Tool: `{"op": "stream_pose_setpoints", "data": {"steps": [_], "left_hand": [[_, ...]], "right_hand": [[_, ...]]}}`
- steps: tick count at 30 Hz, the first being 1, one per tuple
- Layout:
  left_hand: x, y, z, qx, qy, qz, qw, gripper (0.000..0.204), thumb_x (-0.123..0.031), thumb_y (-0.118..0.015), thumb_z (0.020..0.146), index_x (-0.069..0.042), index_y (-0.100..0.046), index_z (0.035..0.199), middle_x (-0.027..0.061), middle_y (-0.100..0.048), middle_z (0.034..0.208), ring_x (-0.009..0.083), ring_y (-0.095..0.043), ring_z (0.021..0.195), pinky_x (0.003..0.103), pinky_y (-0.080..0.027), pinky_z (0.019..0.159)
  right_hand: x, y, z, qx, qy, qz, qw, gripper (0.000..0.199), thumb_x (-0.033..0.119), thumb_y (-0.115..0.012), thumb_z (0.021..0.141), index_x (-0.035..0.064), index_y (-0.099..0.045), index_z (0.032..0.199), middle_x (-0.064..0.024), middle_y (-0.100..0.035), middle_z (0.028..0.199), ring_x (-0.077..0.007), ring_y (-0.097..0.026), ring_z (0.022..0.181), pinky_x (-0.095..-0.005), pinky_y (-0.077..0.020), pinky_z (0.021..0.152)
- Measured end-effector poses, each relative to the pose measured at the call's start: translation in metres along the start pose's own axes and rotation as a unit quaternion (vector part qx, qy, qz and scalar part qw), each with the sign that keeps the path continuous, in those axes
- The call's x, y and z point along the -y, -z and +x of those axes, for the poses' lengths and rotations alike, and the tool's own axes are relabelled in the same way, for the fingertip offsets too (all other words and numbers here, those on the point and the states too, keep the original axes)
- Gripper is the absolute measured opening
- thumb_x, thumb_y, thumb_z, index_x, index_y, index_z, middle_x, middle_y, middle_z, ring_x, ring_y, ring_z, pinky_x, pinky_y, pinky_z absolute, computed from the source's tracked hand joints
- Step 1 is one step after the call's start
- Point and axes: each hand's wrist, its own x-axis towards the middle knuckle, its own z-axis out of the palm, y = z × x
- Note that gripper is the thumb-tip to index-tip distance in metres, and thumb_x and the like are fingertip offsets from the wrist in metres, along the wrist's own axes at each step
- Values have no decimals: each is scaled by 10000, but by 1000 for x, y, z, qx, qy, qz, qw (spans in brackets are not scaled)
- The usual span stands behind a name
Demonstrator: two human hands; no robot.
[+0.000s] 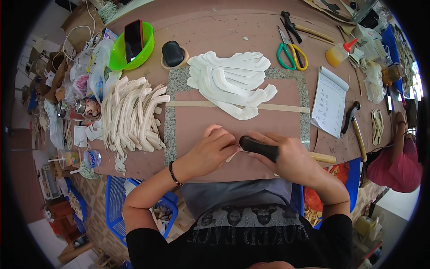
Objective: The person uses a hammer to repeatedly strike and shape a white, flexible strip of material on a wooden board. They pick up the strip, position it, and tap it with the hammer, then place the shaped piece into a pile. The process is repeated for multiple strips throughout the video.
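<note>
My right hand [291,157] is wrapped round a hammer [259,148] close to its dark head, and its wooden handle sticks out to the right below the hand. My left hand [210,150] is closed, its fingertips pinching a thin pale strip [231,157] just left of the hammer head. Most of the strip is hidden by the fingers. Beyond both hands lies a fanned heap of smooth white strips [230,80]. To the left is a thick pile of curved cream strips [132,114]. A brown work sheet [201,168] lies under my hands.
A green bowl [148,47] with a phone [133,38] stands back left. Scissors [284,51], a glue bottle [338,54], a notepad [329,103] and another hammer [354,119] lie right. Blue baskets [115,210] stand below the table's front edge. Another person's arm [398,139] shows far right.
</note>
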Motion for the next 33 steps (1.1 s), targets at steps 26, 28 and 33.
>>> {"op": "stream_pose_setpoints", "data": {"steps": [26,28,33], "left_hand": [[-6,-8,-13,-77,68,-63,993,197,-82,-821,767,-27,-721,928,80,-620,991,286,-605,988,425,-500,871],[-11,-3,-9,-54,38,-8,998,233,-67,-759,769,0,-710,986,98,-618,1004,283,-595,999,415,-507,887],[-22,3,-6,-3,2,72,997,268,-88,-672,787,30,-690,1027,127,-618,1022,291,-587,987,409,-509,902]], "right_hand": [[-1,-9,13,0,26,-27,999,463,208,-691,909,64,-599,1339,-138,-703,930,-348,-701,732,-436,-573,621],[0,-6,13,-5,28,-19,999,466,213,-691,912,61,-599,1342,-141,-704,933,-351,-700,731,-439,-573,622],[7,-4,16,32,-25,-3,999,447,266,-747,923,68,-662,1315,-158,-720,1016,-398,-695,819,-462,-571,704]]}}
